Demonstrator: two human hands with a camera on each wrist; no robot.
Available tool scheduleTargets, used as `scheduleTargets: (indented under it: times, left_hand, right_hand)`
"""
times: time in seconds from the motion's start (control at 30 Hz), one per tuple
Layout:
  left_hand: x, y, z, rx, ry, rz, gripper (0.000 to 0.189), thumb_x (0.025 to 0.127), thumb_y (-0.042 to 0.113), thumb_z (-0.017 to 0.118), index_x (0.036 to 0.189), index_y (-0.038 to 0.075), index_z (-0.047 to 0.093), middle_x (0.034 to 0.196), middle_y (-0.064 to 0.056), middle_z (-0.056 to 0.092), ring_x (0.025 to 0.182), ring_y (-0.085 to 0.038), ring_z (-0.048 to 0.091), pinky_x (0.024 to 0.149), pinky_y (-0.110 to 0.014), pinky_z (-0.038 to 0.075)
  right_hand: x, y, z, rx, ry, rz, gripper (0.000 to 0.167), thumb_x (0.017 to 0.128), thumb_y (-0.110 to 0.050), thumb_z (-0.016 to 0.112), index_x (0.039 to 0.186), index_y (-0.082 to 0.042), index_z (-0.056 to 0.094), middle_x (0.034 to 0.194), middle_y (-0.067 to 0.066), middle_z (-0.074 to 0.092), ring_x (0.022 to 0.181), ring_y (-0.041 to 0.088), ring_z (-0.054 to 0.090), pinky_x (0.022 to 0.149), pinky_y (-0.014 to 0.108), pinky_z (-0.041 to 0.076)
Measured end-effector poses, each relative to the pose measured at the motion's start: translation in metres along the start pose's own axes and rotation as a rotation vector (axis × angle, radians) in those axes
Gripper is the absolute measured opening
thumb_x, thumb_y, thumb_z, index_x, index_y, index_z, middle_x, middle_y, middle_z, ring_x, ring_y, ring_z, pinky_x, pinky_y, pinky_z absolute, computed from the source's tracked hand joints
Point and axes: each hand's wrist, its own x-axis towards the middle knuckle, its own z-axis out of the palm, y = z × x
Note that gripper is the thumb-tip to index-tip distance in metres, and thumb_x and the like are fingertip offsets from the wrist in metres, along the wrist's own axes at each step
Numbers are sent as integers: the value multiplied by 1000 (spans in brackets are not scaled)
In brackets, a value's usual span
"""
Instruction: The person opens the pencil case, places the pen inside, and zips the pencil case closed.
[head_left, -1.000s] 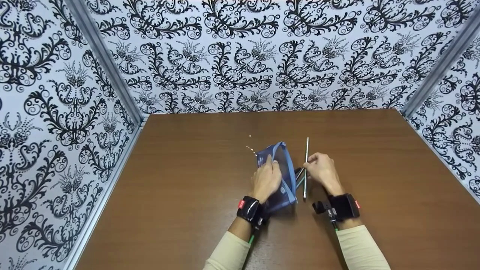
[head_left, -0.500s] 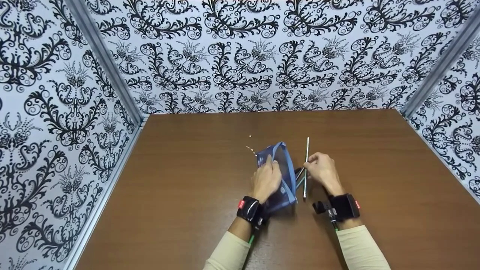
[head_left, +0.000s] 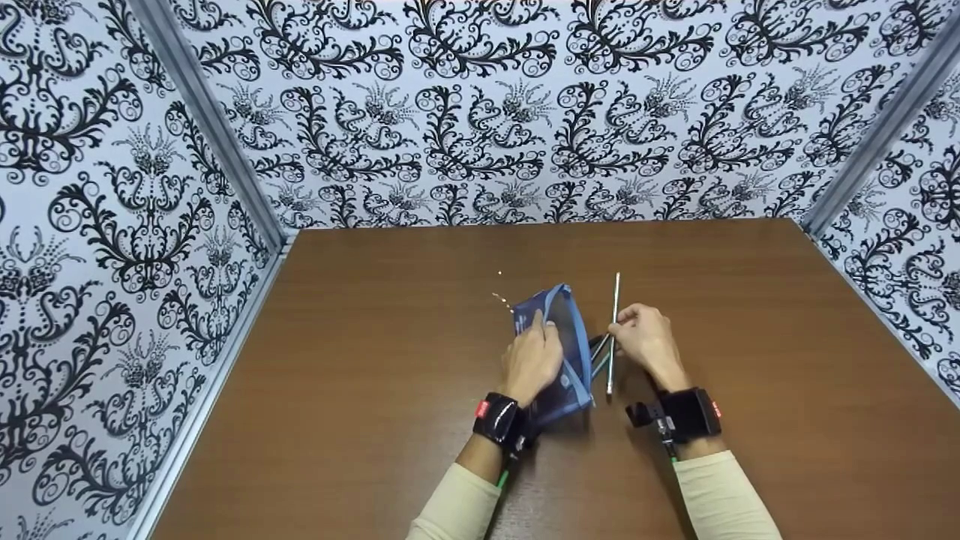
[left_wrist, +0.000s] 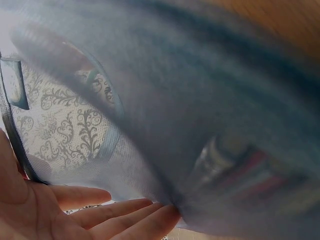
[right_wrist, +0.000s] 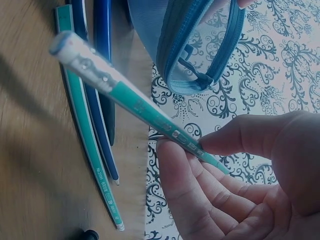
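In the right wrist view we read "No." on the lower green pencil (right_wrist: 83,120); its digits are too small for us to trust. We see print on the raised green pencil (right_wrist: 145,111) and red tags (head_left: 482,409), but cannot decipher it.

Brown wood-grain tabletop (head_left: 360,375), far edge meeting a back panel (head_left: 487,112), white with black floral scrollwork. Left panel (head_left: 97,247) and right panel (head_left: 907,247), same pattern. Grey left post (head_left: 210,120) and right post (head_left: 880,135) at the back corners. Pale rail (head_left: 201,412) along the tabletop's left edge. Tiny pale marks (head_left: 500,273) on the wood, nature unclear.
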Motion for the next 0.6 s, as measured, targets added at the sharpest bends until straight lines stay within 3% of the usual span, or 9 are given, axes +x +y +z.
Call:
scheduleTargets:
  times: [0.6]
  left_hand:
    - [-1,0,-1,12,-12,17,55,105,36,29,149,7,44,136,-11,62,118,-38,61,97,-53,48]
  right_hand:
    - [0,0,-1,7,14,-19,23,91,-8,61,107,9,62,95,24,71,69,31,73,58,27,57]
